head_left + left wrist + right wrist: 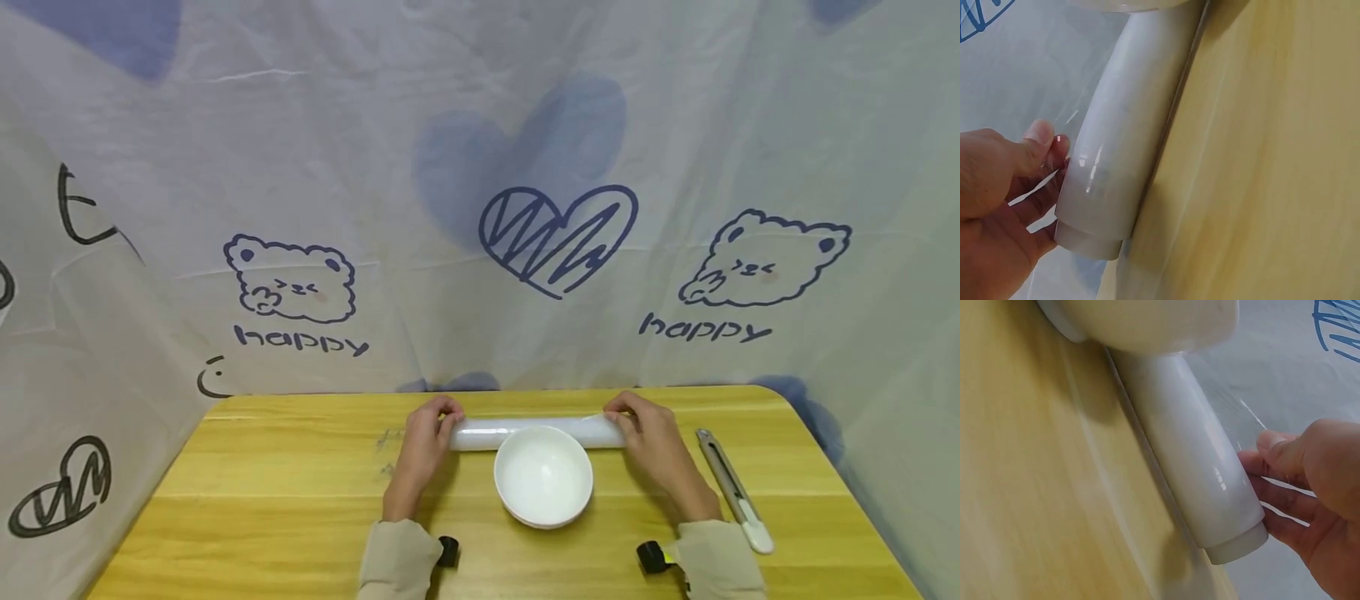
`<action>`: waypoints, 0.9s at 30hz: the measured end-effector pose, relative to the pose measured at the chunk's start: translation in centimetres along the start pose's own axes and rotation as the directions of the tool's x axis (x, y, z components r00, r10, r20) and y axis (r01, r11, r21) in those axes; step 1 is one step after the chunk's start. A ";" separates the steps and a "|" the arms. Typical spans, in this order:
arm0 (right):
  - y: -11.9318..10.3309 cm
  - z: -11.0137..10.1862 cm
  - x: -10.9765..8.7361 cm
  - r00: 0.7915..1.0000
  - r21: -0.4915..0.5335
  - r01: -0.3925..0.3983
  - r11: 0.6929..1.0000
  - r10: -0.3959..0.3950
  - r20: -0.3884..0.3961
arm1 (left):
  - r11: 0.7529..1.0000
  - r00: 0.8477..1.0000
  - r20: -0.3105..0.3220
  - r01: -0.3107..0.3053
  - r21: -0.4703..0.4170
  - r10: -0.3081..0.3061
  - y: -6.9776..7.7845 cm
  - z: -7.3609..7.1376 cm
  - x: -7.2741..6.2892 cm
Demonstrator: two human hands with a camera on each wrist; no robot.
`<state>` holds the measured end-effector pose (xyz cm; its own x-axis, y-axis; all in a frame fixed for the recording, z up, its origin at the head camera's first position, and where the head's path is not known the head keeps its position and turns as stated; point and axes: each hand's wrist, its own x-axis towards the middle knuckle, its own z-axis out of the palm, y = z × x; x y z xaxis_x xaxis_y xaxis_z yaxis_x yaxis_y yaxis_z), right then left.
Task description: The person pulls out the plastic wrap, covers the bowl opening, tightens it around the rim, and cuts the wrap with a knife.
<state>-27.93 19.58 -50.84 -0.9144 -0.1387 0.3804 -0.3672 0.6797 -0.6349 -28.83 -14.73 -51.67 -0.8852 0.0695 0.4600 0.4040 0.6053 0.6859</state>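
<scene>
A roll of cling film [480, 436] lies crosswise on the table behind a white bowl [543, 477], which hides part of its middle. At the roll's left end, my left hand [424, 440] pinches the clear film between thumb and forefinger. My right hand [654, 438] pinches the film the same way at the right end. In the left wrist view, the other fingers of the left hand [1004, 194] are right beside the roll [1116, 125]. The right wrist view has the right hand [1313, 487] alongside the roll's end [1235, 544], with a thin film edge stretching from the fingertips.
A utility knife [733, 490] with a white end lies to the right of my right forearm. The wooden table [285, 475] has rounded far corners. A printed cloth [420, 317] hangs behind the table's far edge and along its sides.
</scene>
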 end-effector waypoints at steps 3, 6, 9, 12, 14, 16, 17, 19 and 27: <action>-0.1 -0.1 0.0 0.999 0.008 0.012 1.000 -0.012 -0.039 | 1.000 0.999 -0.034 0.016 -0.023 -0.017 0.3 0.0 0.1; -0.3 -0.2 0.1 0.997 0.041 0.004 0.999 -0.001 -0.075 | 0.998 0.996 -0.073 0.044 -0.047 -0.047 0.6 -0.1 0.2; -0.4 -0.3 0.2 0.994 0.082 -0.014 0.997 0.023 -0.107 | 0.997 0.990 -0.130 0.040 -0.064 -0.048 1.0 -0.2 0.2; -0.5 -0.5 0.3 0.990 0.105 -0.033 0.994 0.047 -0.134 | 0.996 0.982 -0.187 0.019 -0.085 -0.035 1.3 -0.3 0.3; -0.7 -0.7 0.4 0.987 0.119 -0.044 0.992 0.061 -0.146 | 0.993 0.977 -0.212 0.011 -0.114 -0.036 1.6 -0.4 0.4; -0.8 -0.9 0.5 0.985 0.135 -0.045 0.990 0.067 -0.160 | 0.989 0.973 -0.224 0.014 -0.148 -0.047 1.8 -0.6 0.5; -1.0 -0.9 0.5 0.984 0.142 -0.041 0.989 0.065 -0.167 | 0.987 0.972 -0.227 0.020 -0.160 -0.056 1.9 -0.7 0.6; -1.0 -1.0 0.7 0.982 0.161 -0.031 0.986 0.061 -0.181 | 0.984 0.971 -0.232 0.022 -0.175 -0.063 2.2 -1.0 0.6; -1.3 -1.1 0.8 0.976 0.185 -0.002 0.983 0.043 -0.215 | 0.985 0.966 -0.247 0.035 -0.167 -0.076 2.8 -1.4 0.8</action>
<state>-27.97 19.39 -48.91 -0.8711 0.0490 0.4887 -0.3902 0.5353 -0.7491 -28.11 -14.13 -48.57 -0.8289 -0.1751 0.5313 0.4053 0.4667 0.7861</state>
